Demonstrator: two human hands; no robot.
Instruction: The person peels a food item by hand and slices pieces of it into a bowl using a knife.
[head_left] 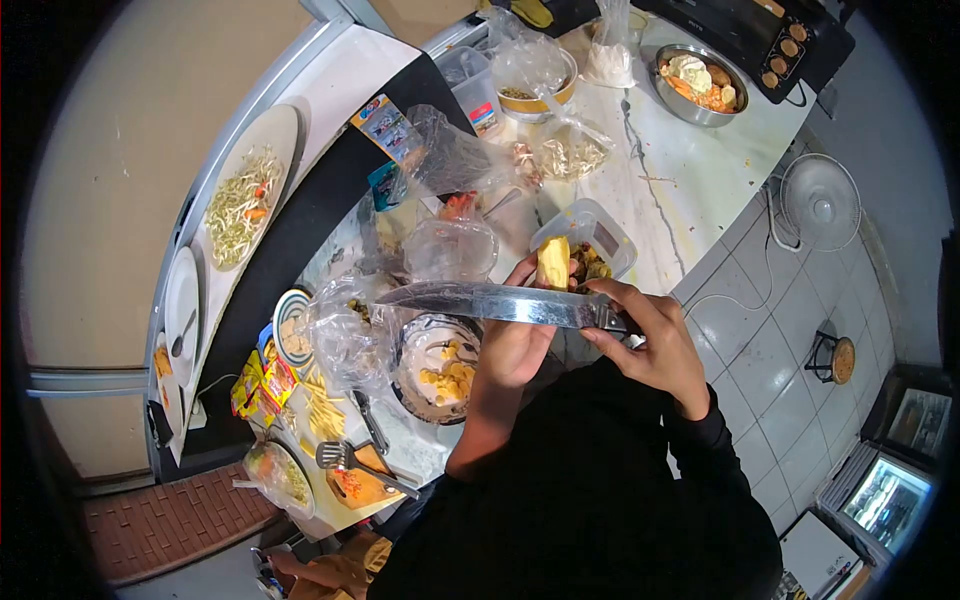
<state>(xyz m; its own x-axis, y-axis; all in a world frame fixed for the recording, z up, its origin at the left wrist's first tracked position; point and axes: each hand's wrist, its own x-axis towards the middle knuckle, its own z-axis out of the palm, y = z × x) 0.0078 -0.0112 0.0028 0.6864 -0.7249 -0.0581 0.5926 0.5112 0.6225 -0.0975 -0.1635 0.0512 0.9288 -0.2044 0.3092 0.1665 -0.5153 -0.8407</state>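
My right hand [655, 340] is closed round the handle of a large kitchen knife [480, 302], whose broad blade points left. Behind the blade, the fingers of my left hand [518, 350] hold a peeled yellow chunk of food [553, 263], perhaps banana or a root; I cannot tell which. The blade crosses in front of that hand and hides part of the fingers. Just beyond sits a clear plastic tub [608, 232] with dark peel-like scraps inside. Left of my left wrist is a bowl [410, 390] holding pale batter or flour with yellow slices.
Plastic bags [350, 335], a spatula [335, 455], a small knife [372, 425] and a cutting board [365, 490] crowd the left. A metal bowl of food [700, 112] stands far right near a black oven [770, 35]. Plates [285, 150] line the raised ledge. Another person's arm [315, 580] shows at lower left.
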